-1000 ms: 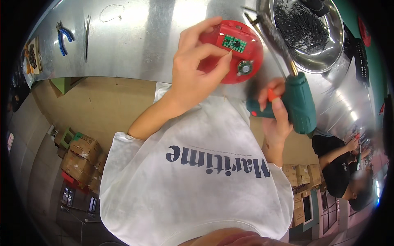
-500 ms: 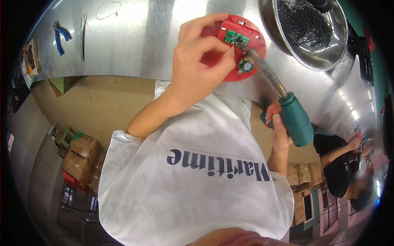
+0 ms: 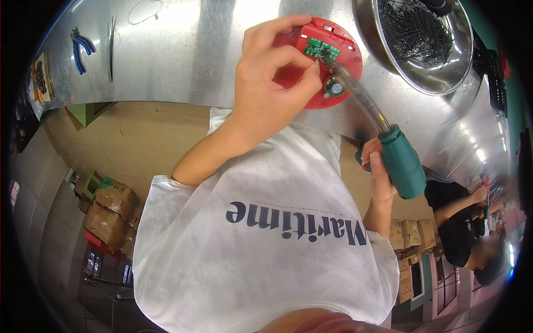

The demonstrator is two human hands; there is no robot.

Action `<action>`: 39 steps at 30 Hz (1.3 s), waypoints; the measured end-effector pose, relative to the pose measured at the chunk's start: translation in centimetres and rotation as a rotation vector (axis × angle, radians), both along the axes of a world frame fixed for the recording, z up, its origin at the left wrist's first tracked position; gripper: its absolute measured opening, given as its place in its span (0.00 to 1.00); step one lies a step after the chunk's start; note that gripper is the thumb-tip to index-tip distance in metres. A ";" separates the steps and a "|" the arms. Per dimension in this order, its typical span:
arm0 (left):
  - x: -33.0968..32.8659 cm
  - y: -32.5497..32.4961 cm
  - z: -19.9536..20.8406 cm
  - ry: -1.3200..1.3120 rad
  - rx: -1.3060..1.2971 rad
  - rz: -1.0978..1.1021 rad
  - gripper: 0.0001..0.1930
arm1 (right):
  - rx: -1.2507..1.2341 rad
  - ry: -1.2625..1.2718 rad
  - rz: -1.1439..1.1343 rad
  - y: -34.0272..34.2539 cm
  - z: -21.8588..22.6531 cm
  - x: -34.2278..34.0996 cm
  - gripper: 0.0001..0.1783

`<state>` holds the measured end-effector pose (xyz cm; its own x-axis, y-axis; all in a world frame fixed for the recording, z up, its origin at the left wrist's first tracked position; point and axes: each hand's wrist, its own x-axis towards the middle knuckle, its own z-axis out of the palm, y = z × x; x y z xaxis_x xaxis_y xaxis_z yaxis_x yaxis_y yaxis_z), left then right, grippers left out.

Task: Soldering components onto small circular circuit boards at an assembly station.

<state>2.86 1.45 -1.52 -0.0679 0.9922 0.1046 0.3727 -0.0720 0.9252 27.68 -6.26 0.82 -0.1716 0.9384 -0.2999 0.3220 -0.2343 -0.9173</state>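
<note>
Against a second ago, the iron point(image 3: 404, 166) has swung in from beside the bowl point(image 3: 444, 83): its shaft point(image 3: 363, 100) now slants up and left over the case point(image 3: 351, 61), the tip at the lower edge of the green board point(image 3: 316, 47). Over the last half second both hands and the case shift only slightly.

The red, round case sits at the fingertips of the left hand point(image 3: 266, 80), to the right of the palm, near the table's point(image 3: 172, 61) front edge. That hand has thumb and forefinger pressed together above the case, just below the board and beside the iron's tip; whatever they pinch is too small to make out. Another finger reaches the case's upper rim. The round part point(image 3: 334, 86) on the case lies right of the pinch, near the shaft.

The right hand point(image 3: 380, 175) is wrapped around the iron's green handle, below and right of the case, well apart from it.

The bowl, right of the case, holds thin black pieces point(image 3: 413, 33). Far left on the table lie blue-handled pliers point(image 3: 82, 50) and, just beside them, tweezers point(image 3: 111, 50).
</note>
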 end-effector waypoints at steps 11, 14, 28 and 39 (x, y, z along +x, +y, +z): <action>0.0 0.1 -0.1 0.004 0.011 0.002 0.03 | 0.056 -0.222 -0.058 0.0 0.4 -1.2 0.12; 0.1 0.1 -0.2 0.001 0.010 0.006 0.03 | 0.048 -0.247 -0.064 0.3 0.4 -1.3 0.12; 0.1 0.1 -0.4 -0.001 0.012 0.020 0.02 | 0.431 -0.345 0.135 2.0 1.0 -2.5 0.04; 0.0 0.1 -0.1 0.002 -0.023 0.003 0.02 | -0.023 0.293 -0.307 -0.6 -0.2 -0.7 0.19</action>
